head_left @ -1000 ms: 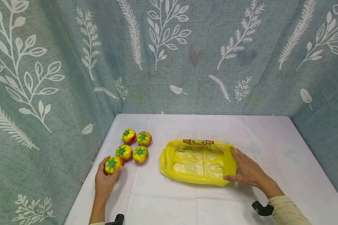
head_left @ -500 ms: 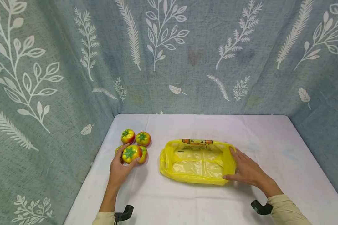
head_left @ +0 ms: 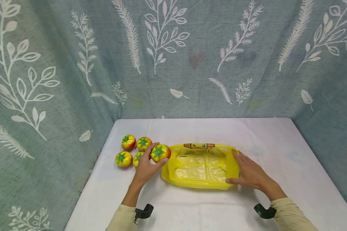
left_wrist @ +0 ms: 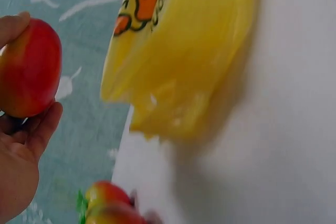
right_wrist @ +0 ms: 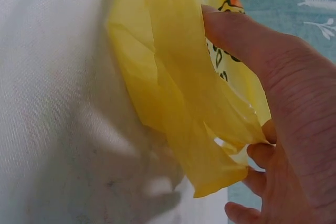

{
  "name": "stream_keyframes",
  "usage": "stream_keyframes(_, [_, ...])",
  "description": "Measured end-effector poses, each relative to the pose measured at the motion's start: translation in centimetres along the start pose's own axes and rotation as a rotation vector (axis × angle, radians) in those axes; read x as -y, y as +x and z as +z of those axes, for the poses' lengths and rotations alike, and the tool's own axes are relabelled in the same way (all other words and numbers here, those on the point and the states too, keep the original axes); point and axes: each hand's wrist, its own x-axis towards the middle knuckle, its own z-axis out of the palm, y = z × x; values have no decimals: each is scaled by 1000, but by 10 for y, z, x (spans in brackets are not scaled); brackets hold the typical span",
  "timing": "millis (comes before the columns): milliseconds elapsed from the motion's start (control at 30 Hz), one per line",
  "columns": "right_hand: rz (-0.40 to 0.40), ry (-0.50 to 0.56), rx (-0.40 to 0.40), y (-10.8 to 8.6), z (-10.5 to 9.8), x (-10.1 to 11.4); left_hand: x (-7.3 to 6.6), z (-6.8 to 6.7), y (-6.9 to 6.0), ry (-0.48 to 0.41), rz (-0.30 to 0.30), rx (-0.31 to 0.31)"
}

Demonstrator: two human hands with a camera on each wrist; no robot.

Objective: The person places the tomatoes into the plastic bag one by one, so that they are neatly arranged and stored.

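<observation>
A yellow plastic bag (head_left: 202, 184) stands on the table with its mouth spread open upward. The left hand (head_left: 146, 169) holds a red-and-yellow fruit with a green star-shaped top (head_left: 160, 153) between thumb and fingers, raised by the bag's left end. In the left wrist view the fruit (left_wrist: 32, 69) shows its red side beside the bag (left_wrist: 173, 61). At the bag's right end, the right hand (head_left: 253, 173) has its thumb and fingers around the edge; in the right wrist view this hand (right_wrist: 294, 103) grips the yellow plastic (right_wrist: 178, 77).
Several similar fruits (head_left: 123, 159) sit in a cluster at the left of the white table (head_left: 202, 211), partly behind the left hand. A green-grey leaf-patterned cloth (head_left: 202, 106) hangs at the back and both sides. Each wrist carries a dark device.
The left hand has carried one fruit from the front of the cluster up and rightward to the bag's left end. The right hand keeps its place at the bag, and the head view has shifted slightly.
</observation>
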Motion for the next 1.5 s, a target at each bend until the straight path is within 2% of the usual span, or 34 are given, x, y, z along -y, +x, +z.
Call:
stream_keyframes(167, [-23, -11, -18, 1, 2, 0, -17, 27, 11, -1, 59, 99])
stream_keyframes(333, [-39, -18, -27, 0, 1, -1, -29, 54, 23, -11, 92, 222])
stream_keyframes(567, [-41, -11, -22, -1, 1, -1, -45, 82, 36, -11, 159, 350])
stream_keyframes(867, [-29, 5, -6, 1, 2, 0, -61, 117, 43, 89, 202, 523])
stream_keyframes(1200, [-46, -1, -26, -1, -1, 0, -75, 157, 48, 237, 265, 697])
stream_keyframes(1367, [-49, 3, -24, -2, -1, 1, -77, 173, 48, 288, 294, 742])
stream_keyframes(1500, [-52, 8, -24, -2, -1, 0, -75, 183, 48, 318, 294, 765])
